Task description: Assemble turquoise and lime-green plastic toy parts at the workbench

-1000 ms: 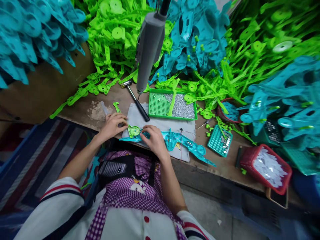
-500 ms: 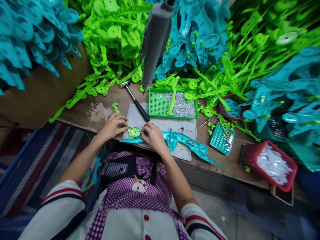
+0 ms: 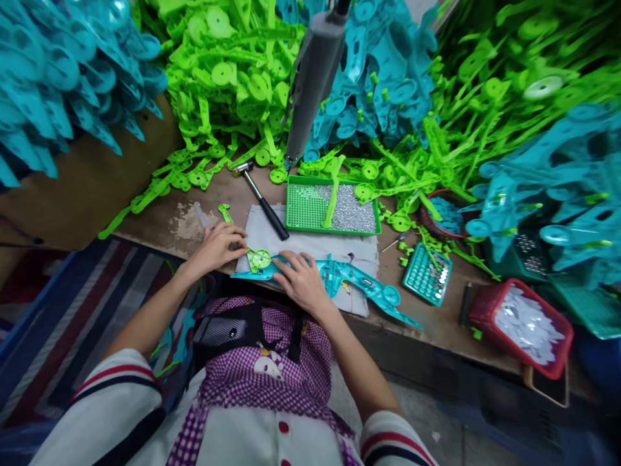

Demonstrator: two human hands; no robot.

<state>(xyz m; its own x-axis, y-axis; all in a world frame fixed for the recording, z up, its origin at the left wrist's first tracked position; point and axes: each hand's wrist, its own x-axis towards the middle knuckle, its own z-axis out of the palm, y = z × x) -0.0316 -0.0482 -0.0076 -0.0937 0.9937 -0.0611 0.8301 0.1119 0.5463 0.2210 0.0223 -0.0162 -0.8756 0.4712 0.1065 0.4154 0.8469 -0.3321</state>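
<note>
A blue plastic toy bow part (image 3: 366,283) lies across a grey cloth (image 3: 314,248) at the table's front edge. On its left end sits a light-green plastic piece with a round wheel (image 3: 259,259). My left hand (image 3: 222,246) is closed, thumb and fingertips pinching at the left edge of the green piece. My right hand (image 3: 301,279) rests over the blue bow just right of the wheel, its fingers stretched out and apart, covering part of the bow. A thin dark line, perhaps a string, crosses the wheel.
A hammer (image 3: 266,208) lies behind the hands, beside a green tray (image 3: 305,208) holding small metal pieces. An electric screwdriver (image 3: 315,81) hangs above. Piles of green parts (image 3: 218,77) and blue parts (image 3: 557,188) surround the table. A red basket (image 3: 485,304) stands at right.
My right hand has gone from a pinch beside the wheel to outstretched fingers over the blue bow, slightly right. My left hand has barely moved. The camera view has shifted a little.
</note>
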